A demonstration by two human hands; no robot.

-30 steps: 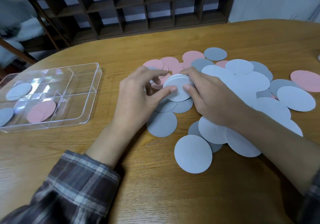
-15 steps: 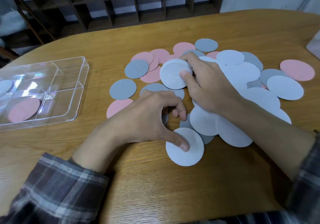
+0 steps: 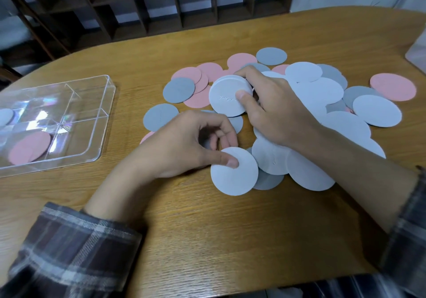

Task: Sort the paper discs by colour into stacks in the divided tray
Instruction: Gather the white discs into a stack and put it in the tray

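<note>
many paper discs in pink, grey and pale blue-white are lying in a loose, overlapping heap on the wooden table, right of centre. the right hand is gripping a small stack of pale discs at the heap's left side, thumb lying across the top face and fingers curling round the far edge. nearer the person, the left hand is pinching a pale disc at the heap's near edge, thumb pressing on its top and fingers curling at its far rim. the clear divided tray is sitting well apart to the left, holding a pink disc in a near compartment and a second pale disc at the picture's left edge. a plaid sleeve is covering the left forearm, and a dark wooden shelf unit is standing beyond the table.
</note>
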